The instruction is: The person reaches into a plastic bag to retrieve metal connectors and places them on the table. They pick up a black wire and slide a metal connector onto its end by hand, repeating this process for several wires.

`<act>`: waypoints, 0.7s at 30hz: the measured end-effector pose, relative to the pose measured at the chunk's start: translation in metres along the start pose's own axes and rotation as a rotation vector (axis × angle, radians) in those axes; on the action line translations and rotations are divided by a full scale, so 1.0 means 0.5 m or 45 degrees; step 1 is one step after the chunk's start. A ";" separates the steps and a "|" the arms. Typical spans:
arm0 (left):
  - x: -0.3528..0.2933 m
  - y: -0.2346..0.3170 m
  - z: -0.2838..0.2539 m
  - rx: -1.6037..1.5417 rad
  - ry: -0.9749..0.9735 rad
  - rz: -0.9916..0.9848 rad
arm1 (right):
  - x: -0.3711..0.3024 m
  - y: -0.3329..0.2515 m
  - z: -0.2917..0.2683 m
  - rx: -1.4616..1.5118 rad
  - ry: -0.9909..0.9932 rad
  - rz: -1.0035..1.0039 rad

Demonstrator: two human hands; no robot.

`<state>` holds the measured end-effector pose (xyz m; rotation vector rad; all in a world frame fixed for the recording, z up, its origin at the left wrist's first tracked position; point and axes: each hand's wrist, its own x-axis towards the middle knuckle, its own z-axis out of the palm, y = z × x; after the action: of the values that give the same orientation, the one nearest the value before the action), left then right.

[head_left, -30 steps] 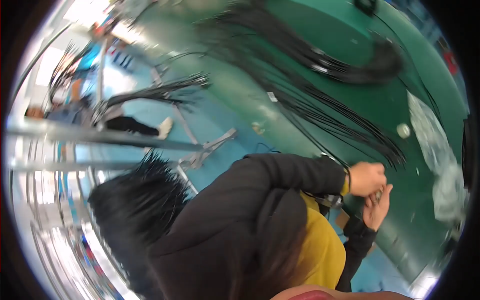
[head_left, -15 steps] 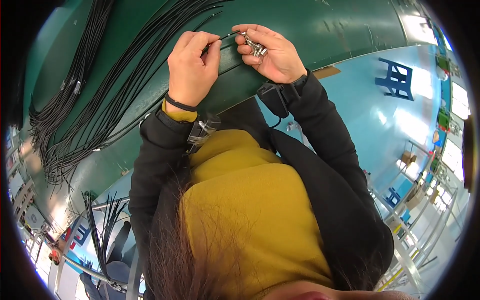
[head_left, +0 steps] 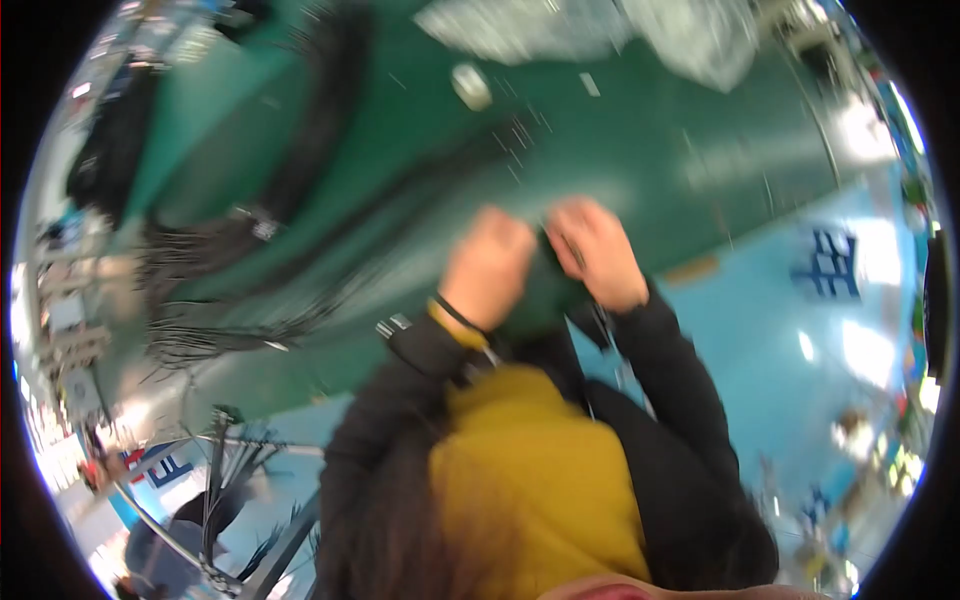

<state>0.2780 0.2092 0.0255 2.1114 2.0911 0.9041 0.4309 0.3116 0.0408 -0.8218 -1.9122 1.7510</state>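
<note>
Lying across the upper left of the frame is a thick bundle of black cables [head_left: 300, 170], curving down over the green table [head_left: 700, 150] and fanning out into loose ends at the left middle. A little lower and to the right, thinner black wires [head_left: 420, 215] are running diagonally up toward the centre, smeared by motion blur. Near the top, slightly left of centre, a small pale round object [head_left: 470, 85] is sitting on the table; I cannot tell what it is.

Just left of centre, the left hand [head_left: 490, 265] is hovering over the table edge with its fingers curled in — a black band and a yellow cuff are showing at the wrist above the black sleeve [head_left: 400, 400]. Whether it is pinching anything, I cannot tell; the blur is hiding the fingertips. Just beside it, right of centre, the right hand [head_left: 600, 250] is curled the same way, nearly touching the left, and something thin and dark is appearing between the two — too blurred to name, so its grip is also unclear.

Below the hands, a yellow top [head_left: 530, 480] is filling the lower middle. At the top right, crumpled clear plastic bags [head_left: 690, 40] are lying on the table, and further right the light blue floor [head_left: 780, 340] is showing.
</note>
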 end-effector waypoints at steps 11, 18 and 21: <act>0.011 0.013 -0.012 -0.498 0.230 -0.256 | 0.009 -0.024 0.041 0.892 0.196 0.528; 0.020 0.043 0.012 -0.619 0.212 -0.123 | -0.026 -0.003 -0.003 0.583 0.275 0.363; -0.004 0.024 0.016 -0.534 0.223 -0.262 | -0.016 -0.002 0.032 0.600 0.153 0.482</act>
<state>0.2925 0.2091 0.0230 1.6308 1.9256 1.3916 0.4260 0.2942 0.0407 -1.1188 -1.2405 2.1933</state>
